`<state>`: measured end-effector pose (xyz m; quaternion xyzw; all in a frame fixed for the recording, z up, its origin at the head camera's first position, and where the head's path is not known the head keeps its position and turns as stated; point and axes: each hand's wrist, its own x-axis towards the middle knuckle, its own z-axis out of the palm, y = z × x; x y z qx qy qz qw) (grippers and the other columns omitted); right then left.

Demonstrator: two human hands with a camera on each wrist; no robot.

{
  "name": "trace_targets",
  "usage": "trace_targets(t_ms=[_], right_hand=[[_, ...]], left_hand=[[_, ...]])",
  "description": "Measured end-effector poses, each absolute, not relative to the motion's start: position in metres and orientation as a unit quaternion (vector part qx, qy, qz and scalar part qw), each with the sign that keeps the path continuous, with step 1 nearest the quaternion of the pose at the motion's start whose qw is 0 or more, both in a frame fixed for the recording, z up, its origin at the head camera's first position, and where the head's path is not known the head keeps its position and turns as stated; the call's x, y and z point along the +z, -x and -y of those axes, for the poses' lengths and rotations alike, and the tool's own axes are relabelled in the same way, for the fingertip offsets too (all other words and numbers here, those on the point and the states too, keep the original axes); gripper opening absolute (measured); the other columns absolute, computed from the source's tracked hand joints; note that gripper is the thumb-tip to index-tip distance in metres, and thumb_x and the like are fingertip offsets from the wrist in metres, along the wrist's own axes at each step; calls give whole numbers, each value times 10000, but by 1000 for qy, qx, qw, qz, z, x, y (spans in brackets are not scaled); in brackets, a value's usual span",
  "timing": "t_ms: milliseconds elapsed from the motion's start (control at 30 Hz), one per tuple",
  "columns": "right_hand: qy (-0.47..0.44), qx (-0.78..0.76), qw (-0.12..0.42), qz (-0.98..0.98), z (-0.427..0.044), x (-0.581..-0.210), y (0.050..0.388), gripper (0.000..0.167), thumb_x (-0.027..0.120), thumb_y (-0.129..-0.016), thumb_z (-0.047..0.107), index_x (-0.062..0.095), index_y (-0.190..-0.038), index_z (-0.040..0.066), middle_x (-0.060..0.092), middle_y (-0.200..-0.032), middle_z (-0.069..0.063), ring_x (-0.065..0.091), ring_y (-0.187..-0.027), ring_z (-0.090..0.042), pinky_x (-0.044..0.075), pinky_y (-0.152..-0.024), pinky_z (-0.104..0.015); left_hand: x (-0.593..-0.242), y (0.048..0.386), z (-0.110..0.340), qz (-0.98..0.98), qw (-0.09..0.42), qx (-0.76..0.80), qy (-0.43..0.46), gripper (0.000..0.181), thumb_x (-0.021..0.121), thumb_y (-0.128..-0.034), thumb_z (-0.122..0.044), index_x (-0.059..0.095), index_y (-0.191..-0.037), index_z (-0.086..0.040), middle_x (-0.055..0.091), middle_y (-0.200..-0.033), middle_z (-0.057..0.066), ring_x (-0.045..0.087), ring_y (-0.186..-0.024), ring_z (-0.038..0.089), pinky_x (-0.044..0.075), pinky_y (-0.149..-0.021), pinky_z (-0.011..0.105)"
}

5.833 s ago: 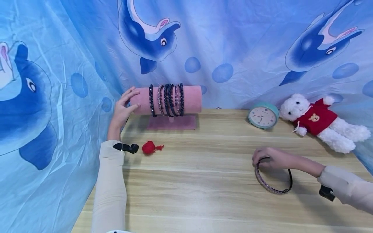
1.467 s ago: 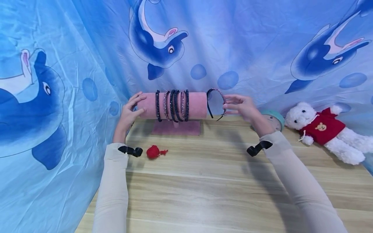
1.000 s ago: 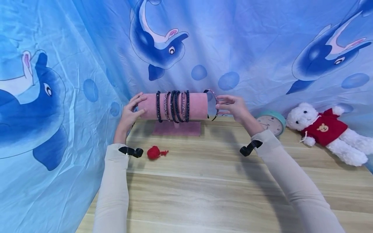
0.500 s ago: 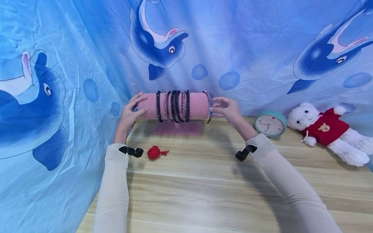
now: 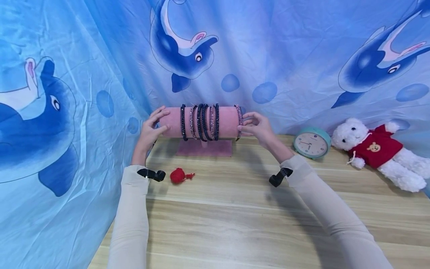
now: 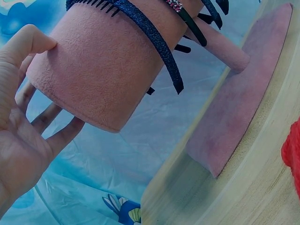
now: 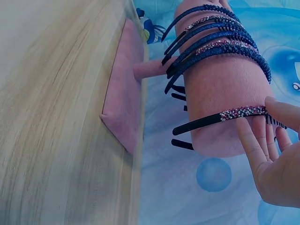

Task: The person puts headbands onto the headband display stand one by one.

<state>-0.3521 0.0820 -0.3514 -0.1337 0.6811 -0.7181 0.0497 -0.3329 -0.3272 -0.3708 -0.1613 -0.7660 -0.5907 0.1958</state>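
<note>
A pink plush headband stand [image 5: 171, 121] has a horizontal roll on a flat base, with several dark and glittery headbands [image 5: 202, 122] grouped around its middle. My left hand [image 5: 147, 130] grips the roll's left end, thumb on the front, fingers round the end face in the left wrist view [image 6: 23, 140]. At the right end, my right hand [image 5: 258, 127] pinches a headband [image 7: 243, 112] with pink and silver stones. That headband sits around the roll near its right edge, its black tips hanging below, apart from the other headbands.
On the wooden table [image 5: 215, 224], a small ball of red yarn [image 5: 177, 175] lies in front of the stand. To the right stand a teal alarm clock [image 5: 311, 142] and a white teddy bear [image 5: 374, 147] in a red shirt. A blue dolphin curtain [image 5: 268, 48] hangs behind.
My right hand has carried the stone-covered headband from over the table at right to the stand, then leftward onto the roll's right end. My left hand stays on the left end.
</note>
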Motion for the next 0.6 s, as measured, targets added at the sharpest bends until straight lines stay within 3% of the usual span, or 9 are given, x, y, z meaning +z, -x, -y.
trace_targets(t_ms=[133, 333, 600], right_hand=[[139, -716, 49, -682, -83, -353, 355, 380, 752, -839, -102, 616, -1137, 92, 639, -905, -17, 664, -775, -107, 604, -872, -470], [146, -710, 44, -688, -82, -352, 354, 401, 766, -833, -93, 615, -1178, 45, 649, -877, -4, 665, -761, -104, 607, -858, -476], [153, -695, 34, -702, -79, -351, 353, 413, 770, -833, -88, 606, -1195, 23, 637, -885, -17, 649, -753, -105, 619, -820, -437]], left_hand=[[-360, 323, 321, 766, 187, -595, 155, 469, 676, -903, 62, 581, -1361, 95, 364, -1623, 185, 358, -1489, 265, 361, -1141, 268], [-362, 325, 323, 765, 188, -595, 159, 459, 674, -910, 58, 580, -1357, 103, 370, -1622, 175, 349, -1493, 277, 343, -1160, 327], [-375, 337, 329, 767, 201, -588, 162, 453, 677, -914, 55, 598, -1361, 66, 398, -1617, 112, 362, -1487, 239, 347, -1151, 250]])
